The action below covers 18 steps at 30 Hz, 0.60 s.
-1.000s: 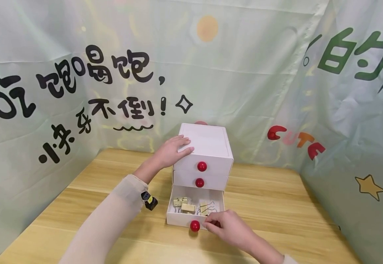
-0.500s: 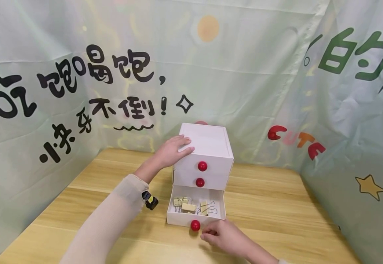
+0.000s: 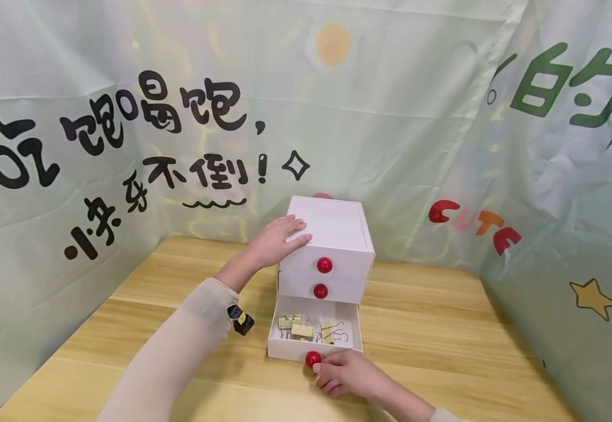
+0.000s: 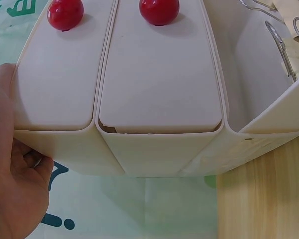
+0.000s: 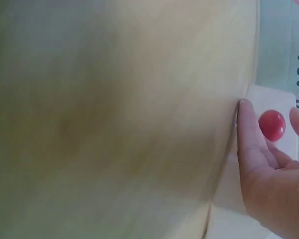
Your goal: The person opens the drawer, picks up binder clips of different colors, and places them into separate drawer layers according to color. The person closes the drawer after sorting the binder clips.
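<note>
A white cabinet (image 3: 332,223) has three stacked drawers with round red knobs. My left hand (image 3: 274,240) rests on its top left edge, fingers laid over the top; the left wrist view shows that hand (image 4: 17,184) at the cabinet's corner. The bottom drawer (image 3: 287,350) is pulled out and holds several cream binder clips (image 3: 303,332). My right hand (image 3: 350,375) is at the bottom drawer's red knob (image 3: 313,358), fingertips overlapping its right side. In the right wrist view the knob (image 5: 272,125) shows between thumb and fingers, with gaps around it.
The cabinet stands on a wooden table (image 3: 432,328). A pale green curtain (image 3: 390,117) with printed characters and shapes surrounds the table at the back and sides. A small black-and-yellow item (image 3: 241,320) is at my left sleeve.
My right hand has moved from the right part of the drawer front down and left to the bottom knob. The left hand and the drawer have stayed in place.
</note>
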Motion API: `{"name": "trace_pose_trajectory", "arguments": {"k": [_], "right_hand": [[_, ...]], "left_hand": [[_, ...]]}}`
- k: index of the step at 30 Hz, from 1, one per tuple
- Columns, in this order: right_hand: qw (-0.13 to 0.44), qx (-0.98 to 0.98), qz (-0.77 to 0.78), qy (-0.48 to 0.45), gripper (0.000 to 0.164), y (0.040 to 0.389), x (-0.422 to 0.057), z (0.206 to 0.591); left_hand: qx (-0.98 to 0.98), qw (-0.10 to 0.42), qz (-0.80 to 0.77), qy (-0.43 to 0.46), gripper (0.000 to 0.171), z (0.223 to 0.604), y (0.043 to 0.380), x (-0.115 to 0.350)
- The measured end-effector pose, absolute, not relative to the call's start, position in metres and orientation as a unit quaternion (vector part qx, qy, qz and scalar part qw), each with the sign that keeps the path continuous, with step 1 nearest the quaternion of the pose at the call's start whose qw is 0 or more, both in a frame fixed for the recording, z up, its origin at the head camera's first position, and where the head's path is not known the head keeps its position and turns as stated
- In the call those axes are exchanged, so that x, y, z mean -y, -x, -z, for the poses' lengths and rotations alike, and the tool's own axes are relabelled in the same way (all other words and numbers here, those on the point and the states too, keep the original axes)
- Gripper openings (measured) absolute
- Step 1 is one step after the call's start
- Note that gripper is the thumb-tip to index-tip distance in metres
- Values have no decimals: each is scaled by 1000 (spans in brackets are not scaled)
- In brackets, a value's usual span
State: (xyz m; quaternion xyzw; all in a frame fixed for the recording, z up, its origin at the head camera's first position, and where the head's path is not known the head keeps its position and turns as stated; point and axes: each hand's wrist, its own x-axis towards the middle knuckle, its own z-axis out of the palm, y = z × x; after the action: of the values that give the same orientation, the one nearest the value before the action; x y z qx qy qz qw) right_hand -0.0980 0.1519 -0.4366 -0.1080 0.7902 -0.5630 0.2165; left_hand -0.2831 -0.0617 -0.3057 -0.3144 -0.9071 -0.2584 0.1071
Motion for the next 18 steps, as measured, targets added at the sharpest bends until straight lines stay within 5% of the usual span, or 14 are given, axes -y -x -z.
{"name": "trace_pose_trajectory", "arguments": {"k": [18], "right_hand": [[214, -693, 688, 0, 37, 99, -140, 440]], "left_hand": [[907, 104, 259, 314, 59, 306, 284, 60]]}}
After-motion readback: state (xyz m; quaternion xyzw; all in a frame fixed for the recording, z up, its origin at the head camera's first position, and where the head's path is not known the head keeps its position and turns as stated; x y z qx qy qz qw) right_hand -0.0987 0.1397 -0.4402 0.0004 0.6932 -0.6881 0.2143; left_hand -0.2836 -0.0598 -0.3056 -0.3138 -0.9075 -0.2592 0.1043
